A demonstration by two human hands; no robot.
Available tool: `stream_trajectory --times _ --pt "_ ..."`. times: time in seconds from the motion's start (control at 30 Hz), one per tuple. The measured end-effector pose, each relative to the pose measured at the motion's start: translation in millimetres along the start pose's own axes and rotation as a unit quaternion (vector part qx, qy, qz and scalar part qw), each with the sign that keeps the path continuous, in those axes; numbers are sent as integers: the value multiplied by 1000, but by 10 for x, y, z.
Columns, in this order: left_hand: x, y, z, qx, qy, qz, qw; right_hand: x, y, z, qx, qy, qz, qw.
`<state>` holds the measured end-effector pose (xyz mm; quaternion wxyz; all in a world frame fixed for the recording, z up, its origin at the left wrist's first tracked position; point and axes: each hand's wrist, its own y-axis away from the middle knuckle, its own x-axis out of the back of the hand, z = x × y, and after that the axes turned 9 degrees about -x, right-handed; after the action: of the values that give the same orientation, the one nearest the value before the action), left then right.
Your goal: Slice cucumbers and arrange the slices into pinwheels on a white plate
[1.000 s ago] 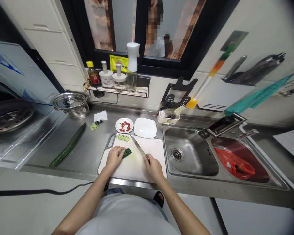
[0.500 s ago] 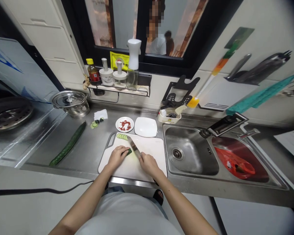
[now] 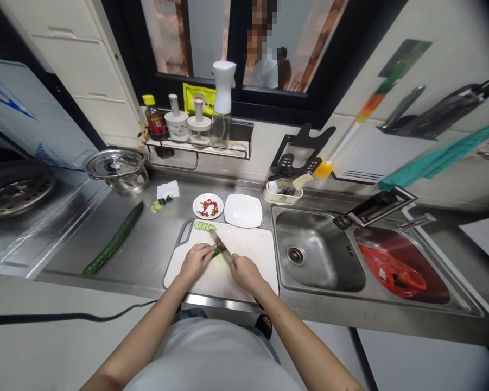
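Observation:
My left hand [image 3: 196, 263] is closed on a short piece of cucumber [image 3: 217, 251], pressing it onto the white cutting board [image 3: 244, 279]. My right hand [image 3: 246, 271] grips the handle of a kitchen knife [image 3: 221, 245]; its blade lies against the cucumber's right end. Overlapping cucumber slices [image 3: 204, 226] sit in a row along the board's upper left edge, by the knife tip. Behind the board stand a white plate with chopped red bits [image 3: 207, 198] and a square white plate [image 3: 243, 210]. The knife handle is mostly hidden in my fist.
Left on the steel counter lie a whole cucumber [image 3: 114, 239] and cucumber scraps [image 3: 158, 206] near a white tissue [image 3: 168, 189]. A lidded steel pot [image 3: 124, 171] stands behind. A sink [image 3: 317, 250] adjoins on the right, with a red plastic bag [image 3: 394, 274] in its second basin.
The knife blade has shifted slightly left, closer against the cucumber piece. My right hand has moved slightly left with it. The left hand keeps its hold.

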<state>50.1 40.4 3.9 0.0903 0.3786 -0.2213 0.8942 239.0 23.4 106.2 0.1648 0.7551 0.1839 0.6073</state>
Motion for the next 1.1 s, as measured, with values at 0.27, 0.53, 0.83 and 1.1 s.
stream_trajectory --times 0.27,0.53,0.83,1.1 --pt "9 -3 14 -4 -3 1 1000 -20 -1 8 7 -7 -1 1000" --pt "8 -2 11 -5 -4 -3 1000 -13 53 1 -4 13 -25 1000" --pt "-15 11 35 -13 -19 2 1000 50 225 68 -11 35 -56 998" --pt "-16 6 28 -15 -21 -3 1000 53 312 96 -19 41 -58 997"
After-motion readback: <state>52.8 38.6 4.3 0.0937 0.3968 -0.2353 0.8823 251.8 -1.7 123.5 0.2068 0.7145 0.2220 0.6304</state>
